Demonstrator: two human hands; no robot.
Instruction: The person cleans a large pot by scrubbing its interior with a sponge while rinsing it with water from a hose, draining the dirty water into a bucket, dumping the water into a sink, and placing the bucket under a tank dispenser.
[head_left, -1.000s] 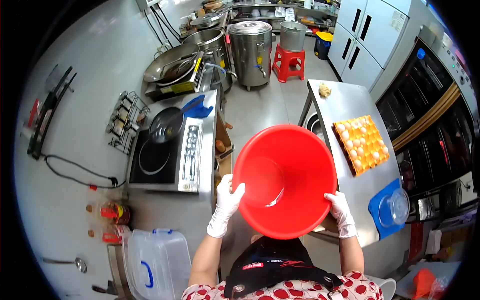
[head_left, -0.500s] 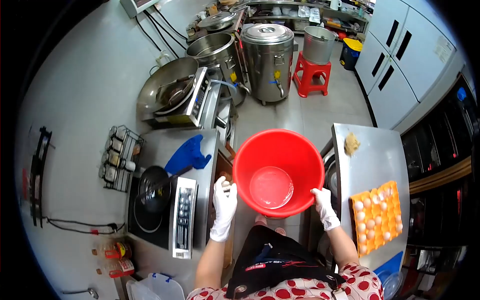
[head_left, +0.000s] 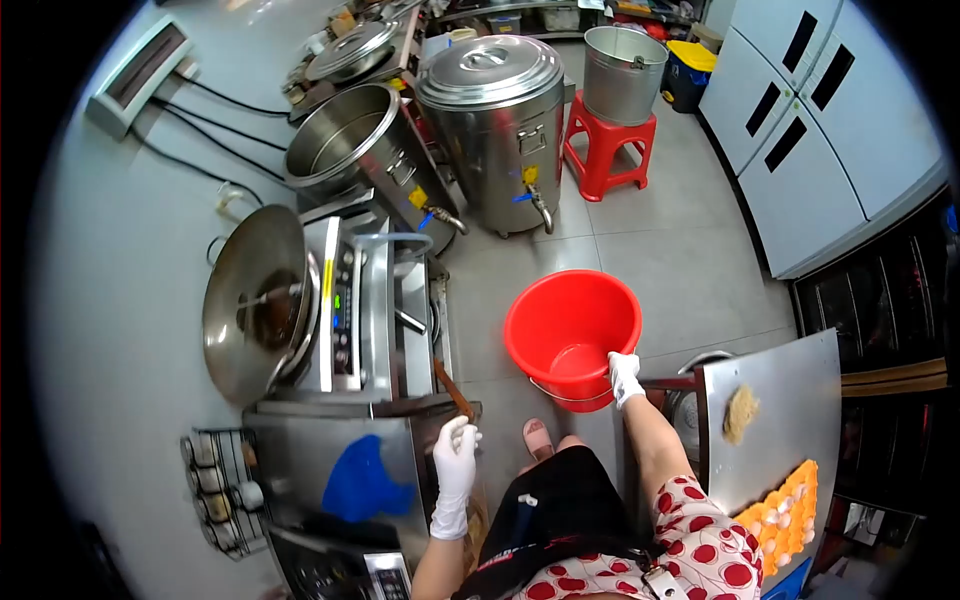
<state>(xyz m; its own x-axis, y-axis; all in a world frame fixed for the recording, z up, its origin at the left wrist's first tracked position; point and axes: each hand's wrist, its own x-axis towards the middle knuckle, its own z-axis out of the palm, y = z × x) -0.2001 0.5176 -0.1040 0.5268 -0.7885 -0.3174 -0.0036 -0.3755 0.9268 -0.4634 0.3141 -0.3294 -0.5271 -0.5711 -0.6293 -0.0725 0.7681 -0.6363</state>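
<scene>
A red plastic bucket point(head_left: 540, 320) with a thin wire handle hangs over the floor ahead of me, tilted so its inside shows a little clear liquid at the bottom. My right hand point(head_left: 625, 377), in a white glove, grips the near right part of its rim. My left hand point(head_left: 456, 462), also gloved in white, is off the bucket beside the left counter's corner. Its fingers are loosely curled with a gap, and nothing shows in them. A brown wooden stick-like piece point(head_left: 455, 390) is just beyond its fingertips.
On the left stand a counter with a blue cloth point(head_left: 365, 482) and a large wok point(head_left: 258, 305). Tall steel pots point(head_left: 490, 140) and a red stool point(head_left: 608, 155) bearing a metal pail point(head_left: 622, 80) are ahead. The right steel table point(head_left: 785, 390) holds an orange egg tray point(head_left: 780, 525).
The bucket has moved forward and away from my body, with my right hand on its rim. My left hand has come away from the bucket's side. The view has shifted forward.
</scene>
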